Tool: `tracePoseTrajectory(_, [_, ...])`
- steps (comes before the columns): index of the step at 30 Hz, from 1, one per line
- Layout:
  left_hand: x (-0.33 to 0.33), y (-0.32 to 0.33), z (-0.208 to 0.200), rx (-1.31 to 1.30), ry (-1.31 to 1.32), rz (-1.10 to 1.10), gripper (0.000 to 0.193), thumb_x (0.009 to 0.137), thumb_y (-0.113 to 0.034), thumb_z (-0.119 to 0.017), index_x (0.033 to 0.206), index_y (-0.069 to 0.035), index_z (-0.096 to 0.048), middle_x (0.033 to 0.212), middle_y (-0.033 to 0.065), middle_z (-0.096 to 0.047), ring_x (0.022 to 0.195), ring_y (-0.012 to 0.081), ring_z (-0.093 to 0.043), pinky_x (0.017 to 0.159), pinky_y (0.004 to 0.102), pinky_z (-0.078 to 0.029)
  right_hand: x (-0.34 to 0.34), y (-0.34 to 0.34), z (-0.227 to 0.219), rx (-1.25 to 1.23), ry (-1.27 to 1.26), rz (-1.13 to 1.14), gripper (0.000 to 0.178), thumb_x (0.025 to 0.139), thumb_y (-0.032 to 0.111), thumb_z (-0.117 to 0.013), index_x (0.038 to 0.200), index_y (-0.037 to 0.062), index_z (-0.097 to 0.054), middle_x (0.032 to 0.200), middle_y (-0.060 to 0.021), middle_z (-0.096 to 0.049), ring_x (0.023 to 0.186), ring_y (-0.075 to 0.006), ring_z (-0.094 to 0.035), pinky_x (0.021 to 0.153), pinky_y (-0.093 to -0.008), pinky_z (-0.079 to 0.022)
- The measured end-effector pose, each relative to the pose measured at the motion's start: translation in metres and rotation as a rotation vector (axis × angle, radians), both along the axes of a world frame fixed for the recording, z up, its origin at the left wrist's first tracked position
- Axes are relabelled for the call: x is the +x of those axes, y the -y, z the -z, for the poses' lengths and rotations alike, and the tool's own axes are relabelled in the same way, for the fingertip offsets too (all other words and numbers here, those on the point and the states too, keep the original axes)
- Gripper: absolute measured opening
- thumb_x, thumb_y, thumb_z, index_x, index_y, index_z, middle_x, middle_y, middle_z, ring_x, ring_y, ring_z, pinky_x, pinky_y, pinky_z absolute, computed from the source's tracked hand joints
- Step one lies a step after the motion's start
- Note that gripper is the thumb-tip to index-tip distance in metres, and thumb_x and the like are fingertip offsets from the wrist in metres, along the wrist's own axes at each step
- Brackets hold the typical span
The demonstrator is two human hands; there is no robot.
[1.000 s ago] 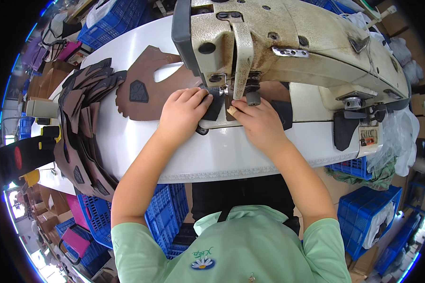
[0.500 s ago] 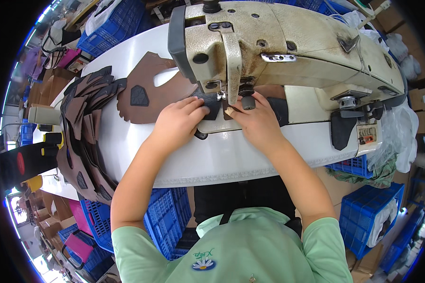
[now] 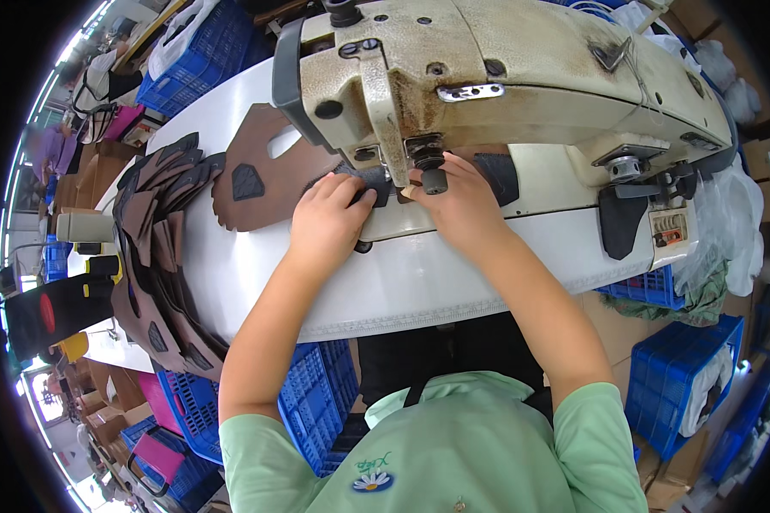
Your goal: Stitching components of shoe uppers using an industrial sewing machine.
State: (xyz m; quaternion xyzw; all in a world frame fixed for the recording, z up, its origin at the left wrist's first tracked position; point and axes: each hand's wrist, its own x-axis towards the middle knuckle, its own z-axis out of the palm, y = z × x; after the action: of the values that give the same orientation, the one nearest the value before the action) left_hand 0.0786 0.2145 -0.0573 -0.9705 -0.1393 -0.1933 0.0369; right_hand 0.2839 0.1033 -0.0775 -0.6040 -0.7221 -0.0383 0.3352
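A brown leather piece point(image 3: 269, 192) with a cut-out and a black patch point(image 3: 248, 182) lies on the white sewing table, its right side running toward the needle of a cream sewing machine point(image 3: 488, 77). My left hand point(image 3: 327, 221) presses and grips its black edge strip point(image 3: 375, 181) just left of the presser foot, thumb apart from the bent fingers. Right of the needle, my right hand point(image 3: 464, 203) holds the work, its fingers partly hidden behind the machine's black knob point(image 3: 435, 180). A tan wrap shows at the right thumb tip. Brown and black leather point(image 3: 498, 178) continues beyond that hand.
Several stacked leather pieces point(image 3: 150, 248) hang over the table's left end. A loose black piece point(image 3: 621, 221) lies near the machine's right base. Blue crates point(image 3: 316, 402) stand below the table; another crate point(image 3: 680, 385) is at the right. A ruler strip point(image 3: 402, 323) edges the table's front.
The view has shifted a little, so the machine sits further left and higher. Both hands stay beside the needle on the leather, with only slight movement of the fingers.
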Motion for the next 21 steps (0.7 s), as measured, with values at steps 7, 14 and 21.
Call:
tracePoseTrajectory(7, [-0.006,-0.002,0.004,-0.089,0.054,0.027,0.024,0.072,-0.008,-0.068,0.095,-0.012,-0.073,0.099,0.0038,-0.067,0.098,0.0217,-0.066,0.073,0.0362,-0.056,0.006,-0.001,0.011,0.037,0.031,-0.006,0.016,0.078,0.007,-0.068,0.090,0.0151,-0.073,0.105,-0.0004,-0.073,0.103,-0.0224,-0.066,0.103,-0.0467,-0.047])
tracePoseTrajectory(14, [-0.006,-0.002,0.008,0.012,0.073,0.077,0.024,0.072,-0.009,-0.067,0.095,-0.013,-0.073,0.099,0.0027,-0.067,0.098,0.0201,-0.066,0.071,0.0339,-0.056,0.005,-0.004,0.010,0.074,-0.030,-0.026,0.013,0.079,0.007,-0.068,0.089,0.0136,-0.073,0.100,-0.0013,-0.073,0.100,-0.0234,-0.067,0.102,-0.0453,-0.048])
tracePoseTrajectory(21, [0.001,0.003,0.007,0.040,0.086,0.066,0.021,0.074,-0.010,-0.067,0.095,-0.010,-0.073,0.100,0.0027,-0.066,0.099,0.0204,-0.065,0.070,0.0340,-0.055,0.007,-0.008,0.015,0.117,-0.061,-0.046,0.013,0.076,0.006,-0.068,0.088,0.0101,-0.071,0.097,-0.0034,-0.072,0.097,-0.0260,-0.066,0.093,-0.0428,-0.050])
